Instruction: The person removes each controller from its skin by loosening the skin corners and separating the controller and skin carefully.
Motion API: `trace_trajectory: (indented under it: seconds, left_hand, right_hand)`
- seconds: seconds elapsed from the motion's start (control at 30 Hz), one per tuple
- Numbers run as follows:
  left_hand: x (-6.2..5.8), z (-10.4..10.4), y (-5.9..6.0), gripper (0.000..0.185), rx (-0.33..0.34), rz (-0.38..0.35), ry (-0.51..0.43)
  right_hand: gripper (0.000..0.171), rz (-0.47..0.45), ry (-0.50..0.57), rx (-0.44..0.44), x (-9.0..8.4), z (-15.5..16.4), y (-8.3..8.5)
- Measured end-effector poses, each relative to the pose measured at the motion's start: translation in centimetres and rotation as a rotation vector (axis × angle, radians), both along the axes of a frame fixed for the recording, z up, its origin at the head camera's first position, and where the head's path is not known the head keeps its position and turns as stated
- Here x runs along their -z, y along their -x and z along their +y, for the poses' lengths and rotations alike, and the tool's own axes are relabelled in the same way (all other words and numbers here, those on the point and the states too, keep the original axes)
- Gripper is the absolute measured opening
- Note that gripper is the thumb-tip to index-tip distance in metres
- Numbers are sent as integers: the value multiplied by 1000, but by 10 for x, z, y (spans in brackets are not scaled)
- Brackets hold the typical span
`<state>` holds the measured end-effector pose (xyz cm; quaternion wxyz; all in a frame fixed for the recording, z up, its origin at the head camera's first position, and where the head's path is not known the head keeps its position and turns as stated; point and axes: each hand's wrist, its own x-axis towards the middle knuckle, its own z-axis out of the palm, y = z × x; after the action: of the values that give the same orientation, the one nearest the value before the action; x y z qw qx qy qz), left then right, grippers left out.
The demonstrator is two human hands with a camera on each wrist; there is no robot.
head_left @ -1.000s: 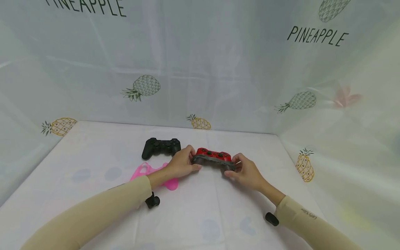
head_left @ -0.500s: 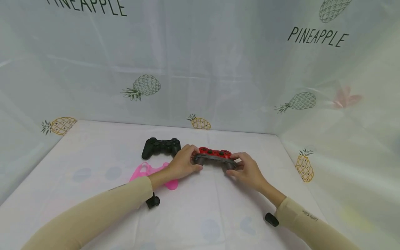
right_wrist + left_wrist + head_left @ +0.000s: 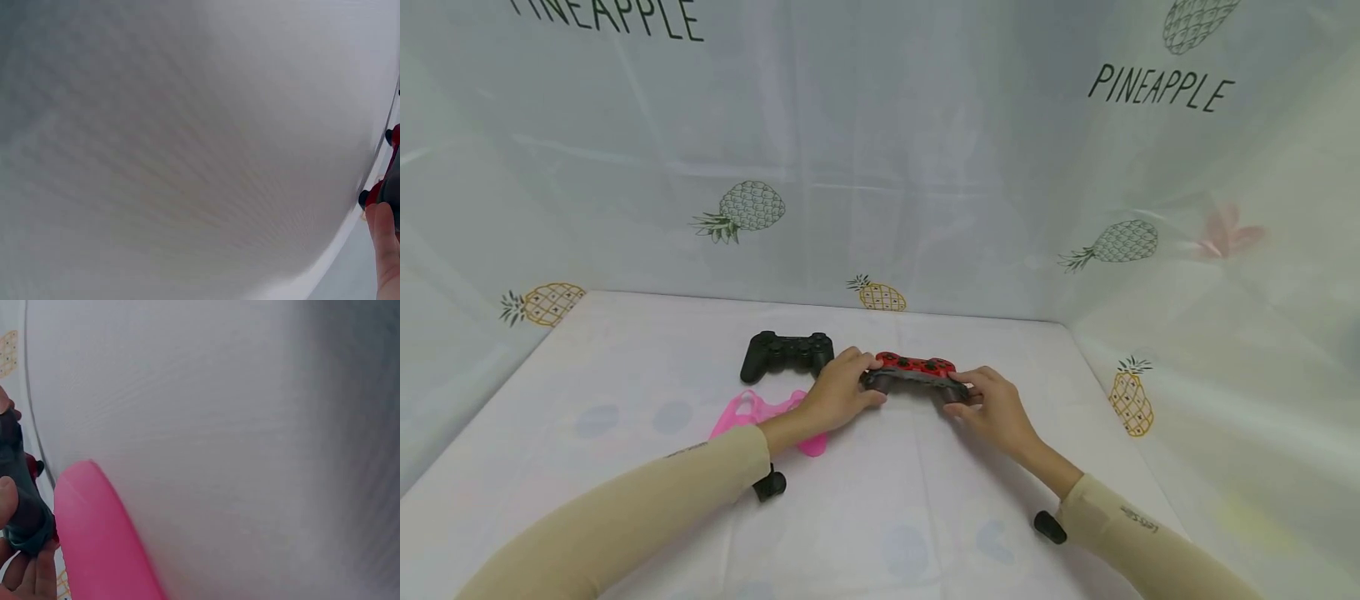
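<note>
Left hand (image 3: 837, 395) & right hand (image 3: 994, 407) each grip an end of red controller (image 3: 914, 372), fingers curled. Black controller (image 3: 787, 353) and pink cover (image 3: 760, 412) lie nearby.

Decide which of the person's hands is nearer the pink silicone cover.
Left. The left hand lies right beside the pink cover, gripping the red controller; the right hand grips its far end.

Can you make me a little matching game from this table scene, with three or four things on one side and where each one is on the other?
Things:
1. red controller
2. black controller
3. pink cover
4. left hand

Places:
A. lying under the left forearm
B. alone at the back, untouched
C. held between both hands
D. gripping the red controller's left end

Pairs: 1-C, 2-B, 3-A, 4-D
</note>
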<state>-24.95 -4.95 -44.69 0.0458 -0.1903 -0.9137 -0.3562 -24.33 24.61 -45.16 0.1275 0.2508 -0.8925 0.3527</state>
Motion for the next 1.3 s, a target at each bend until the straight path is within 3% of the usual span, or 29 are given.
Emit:
trace_trajectory:
  seconds: [0.6, 0.77, 0.87, 1.07, 1.3]
  left_hand:
    - [-1, 0, 3, 34, 44, 36, 3]
    - [0, 2, 6, 35, 16, 60, 6]
    - [-1, 3, 8, 35, -2, 56, 1]
    - [-2, 5, 9, 37, -9, -35, -61]
    - [-4, 6, 8, 39, 17, -82, 9]
  right_hand:
    - [45, 62, -160, -33, -3, 2, 5]
    - [46, 99, -186, -20, -7, 0, 6]
    - [46, 50, -168, -14, -8, -1, 6]
    - [46, -145, -82, 36, -10, -1, 8]
    - [44, -145, -149, 12, -14, 0, 9]
